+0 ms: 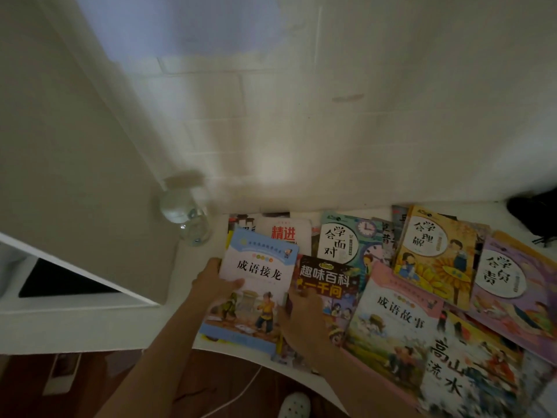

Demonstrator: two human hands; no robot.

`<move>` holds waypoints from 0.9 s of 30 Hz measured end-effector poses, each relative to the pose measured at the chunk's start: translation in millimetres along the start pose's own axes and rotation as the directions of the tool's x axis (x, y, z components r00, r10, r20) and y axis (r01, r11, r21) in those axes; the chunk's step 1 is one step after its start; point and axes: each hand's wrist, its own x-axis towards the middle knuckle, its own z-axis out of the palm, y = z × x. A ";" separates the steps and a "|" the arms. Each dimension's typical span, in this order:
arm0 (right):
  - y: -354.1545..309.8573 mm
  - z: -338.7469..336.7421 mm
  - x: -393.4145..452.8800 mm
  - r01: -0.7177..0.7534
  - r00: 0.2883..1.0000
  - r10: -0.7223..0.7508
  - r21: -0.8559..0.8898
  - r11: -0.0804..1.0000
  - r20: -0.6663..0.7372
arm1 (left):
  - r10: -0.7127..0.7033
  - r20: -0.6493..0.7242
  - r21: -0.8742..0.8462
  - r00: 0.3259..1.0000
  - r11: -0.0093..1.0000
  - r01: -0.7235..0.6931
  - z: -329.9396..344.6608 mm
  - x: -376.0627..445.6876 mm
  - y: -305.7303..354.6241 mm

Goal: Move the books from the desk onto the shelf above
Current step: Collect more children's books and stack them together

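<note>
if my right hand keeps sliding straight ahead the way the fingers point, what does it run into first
Most likely the dark quiz book. The right hand grips the right edge of the blue-bordered book, fingers pointing up and away across the desk, already over the dark book's lower left corner. Depth is hard to judge here.

Right hand [301, 315]: fingertips hidden under edge of blue book [256, 285]; grip form unclear. Left hand [215, 282]: thumb on cover, fingers hidden behind book. Glass jar [185, 215]: blurred, contents unreadable. Lower-right books [470, 372]: motion-blurred, cut off by frame edge. Back-row books [272, 224]: mostly covered, titles partial. Dark object [536, 215]: cut off at right edge, unidentifiable.
</note>
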 end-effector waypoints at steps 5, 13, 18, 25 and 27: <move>7.3 -9.2 1.2 0.086 0.990 -0.091 0.050 0.995 0.107 | 0.045 0.047 -0.326 0.998 0.945 -0.027 -17.1 -31.1 8.8; 44.2 -49.9 -23.4 -0.101 0.973 0.176 0.413 0.905 -0.148 | 0.311 -0.200 -0.101 0.929 0.937 -0.335 -24.2 -93.9 44.9; 73.7 -74.8 -38.0 -0.246 0.927 0.356 0.521 0.817 -0.120 | 0.301 -0.018 -0.520 0.954 0.812 -0.266 -9.2 -115.1 74.6; 112.1 -84.1 -54.9 -0.266 0.917 0.348 0.351 0.898 -0.194 | 0.224 0.225 -0.506 0.948 0.858 -0.082 87.7 -94.0 54.3; 130.5 -83.1 -61.9 -0.258 0.925 0.302 0.205 0.944 -0.229 | 0.213 0.096 -0.415 0.972 0.896 -0.156 106.1 -88.8 46.9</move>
